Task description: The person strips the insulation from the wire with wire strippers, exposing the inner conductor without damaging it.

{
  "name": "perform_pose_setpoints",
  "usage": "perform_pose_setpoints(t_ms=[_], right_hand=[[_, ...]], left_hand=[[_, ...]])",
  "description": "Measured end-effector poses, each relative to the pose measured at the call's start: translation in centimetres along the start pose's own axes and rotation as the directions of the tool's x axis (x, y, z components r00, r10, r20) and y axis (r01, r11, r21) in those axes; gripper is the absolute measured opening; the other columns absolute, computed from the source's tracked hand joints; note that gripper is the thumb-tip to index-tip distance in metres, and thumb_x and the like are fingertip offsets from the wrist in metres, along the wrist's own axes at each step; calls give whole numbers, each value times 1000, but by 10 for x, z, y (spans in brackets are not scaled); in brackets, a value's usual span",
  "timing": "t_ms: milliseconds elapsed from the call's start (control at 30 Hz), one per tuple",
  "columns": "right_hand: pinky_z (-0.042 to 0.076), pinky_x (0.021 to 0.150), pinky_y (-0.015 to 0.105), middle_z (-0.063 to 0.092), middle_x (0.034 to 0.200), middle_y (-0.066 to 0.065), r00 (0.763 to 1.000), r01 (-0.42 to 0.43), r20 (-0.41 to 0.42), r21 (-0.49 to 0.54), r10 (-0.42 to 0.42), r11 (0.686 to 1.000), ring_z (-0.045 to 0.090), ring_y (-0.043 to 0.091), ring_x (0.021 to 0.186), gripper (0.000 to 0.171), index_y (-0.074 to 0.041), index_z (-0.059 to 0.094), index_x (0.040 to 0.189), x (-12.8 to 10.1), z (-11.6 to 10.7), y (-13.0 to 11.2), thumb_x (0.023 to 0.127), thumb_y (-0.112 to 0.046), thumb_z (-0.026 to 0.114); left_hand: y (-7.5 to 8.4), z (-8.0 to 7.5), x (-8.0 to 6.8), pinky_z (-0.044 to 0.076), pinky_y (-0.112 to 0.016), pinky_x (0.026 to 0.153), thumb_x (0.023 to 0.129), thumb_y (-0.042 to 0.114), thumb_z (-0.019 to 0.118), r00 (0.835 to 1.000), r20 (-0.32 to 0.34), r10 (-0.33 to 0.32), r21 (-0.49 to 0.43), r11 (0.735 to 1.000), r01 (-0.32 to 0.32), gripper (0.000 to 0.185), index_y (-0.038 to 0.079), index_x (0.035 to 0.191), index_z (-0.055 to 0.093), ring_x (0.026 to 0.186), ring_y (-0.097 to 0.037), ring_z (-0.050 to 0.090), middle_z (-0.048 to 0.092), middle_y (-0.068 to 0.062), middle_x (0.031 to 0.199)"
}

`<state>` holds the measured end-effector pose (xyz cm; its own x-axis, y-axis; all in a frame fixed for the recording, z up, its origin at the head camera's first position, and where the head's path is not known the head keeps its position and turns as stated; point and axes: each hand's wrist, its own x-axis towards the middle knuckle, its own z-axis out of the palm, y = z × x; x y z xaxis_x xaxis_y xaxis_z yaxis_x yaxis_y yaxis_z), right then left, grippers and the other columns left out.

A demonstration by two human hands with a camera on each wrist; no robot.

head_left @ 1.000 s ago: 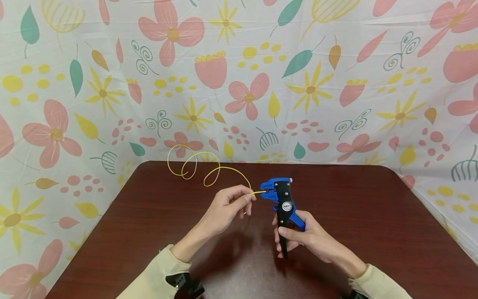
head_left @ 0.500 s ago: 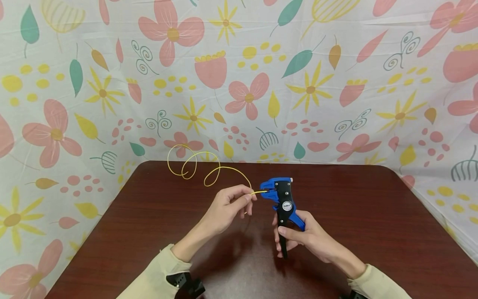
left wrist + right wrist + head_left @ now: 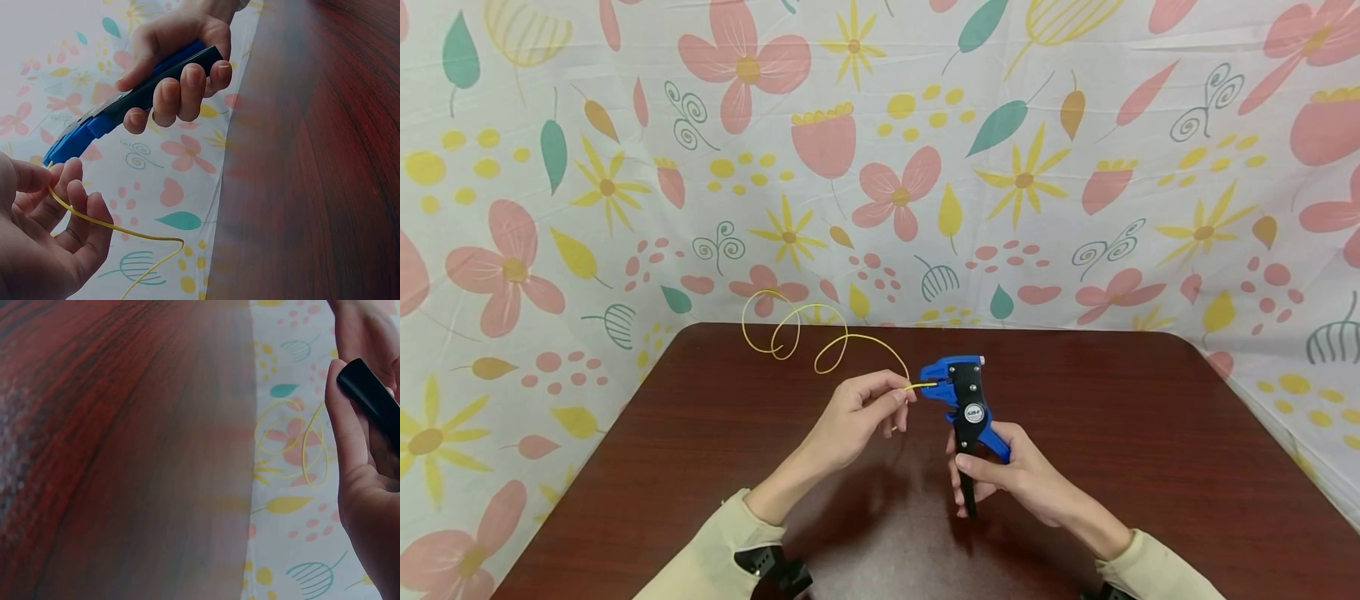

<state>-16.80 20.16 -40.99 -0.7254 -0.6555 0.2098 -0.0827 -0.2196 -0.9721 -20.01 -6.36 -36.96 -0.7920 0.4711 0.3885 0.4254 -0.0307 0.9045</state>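
Observation:
My left hand (image 3: 857, 417) pinches a thin yellow wire (image 3: 880, 342) between thumb and forefinger, close to one end. That end runs into the jaws of a blue and black wire stripper (image 3: 972, 392), which my right hand (image 3: 1018, 475) grips by its handles, head up. Beyond the left hand the wire coils in loose loops toward the back left. In the left wrist view, the wire (image 3: 119, 225) crosses the fingers and meets the blue head of the stripper (image 3: 72, 142). Only the black handle end (image 3: 369, 394) shows in the right wrist view. The wire's tip is hidden inside the jaws.
A dark reddish-brown wooden table (image 3: 1112, 400) lies beneath both hands, which are held above it. Behind it hangs a white cloth (image 3: 880, 108) printed with flowers and leaves. Black straps with devices sit on both wrists, at the beige sleeves.
The stripper and right hand have shifted very slightly left toward the left hand. The wire's loops have swung slightly right. Both hands keep their hold.

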Motion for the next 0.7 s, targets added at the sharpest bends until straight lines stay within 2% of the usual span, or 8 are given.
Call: perform_pose_setpoints(t_ms=[367, 500, 700], right_hand=[[58, 67, 66, 67, 92, 23, 1000, 10, -9, -12, -10, 1000, 73, 30, 74, 21, 14, 53, 125, 0, 0, 0, 108, 3, 49], [60, 68, 63, 68, 91, 21, 1000, -9, -24, -7, 9, 1000, 74, 30, 74, 19, 13, 55, 123, 0, 1, 0, 108, 2, 49], [60, 67, 63, 66, 90, 24, 1000, 10, -22, -16, -11, 1000, 74, 32, 74, 16, 13, 56, 118, 1, 2, -1, 108, 3, 48]], left_hand=[[0, 0, 0, 52, -28, 61, 109, 5, 54, 1000, 1, 1, -9, 1000, -1, 16, -1, 107, 69, 64, -26, 55, 64, -12, 76], [0, 0, -1, 52, -28, 62, 109, 5, 54, 1000, -1, -2, -4, 1000, 2, 16, -1, 107, 69, 64, -25, 56, 64, -12, 76], [-1, 0, -1, 52, -27, 61, 109, 4, 54, 1000, 3, 2, -18, 1000, -2, 16, -1, 107, 69, 64, -24, 55, 64, -13, 76]])
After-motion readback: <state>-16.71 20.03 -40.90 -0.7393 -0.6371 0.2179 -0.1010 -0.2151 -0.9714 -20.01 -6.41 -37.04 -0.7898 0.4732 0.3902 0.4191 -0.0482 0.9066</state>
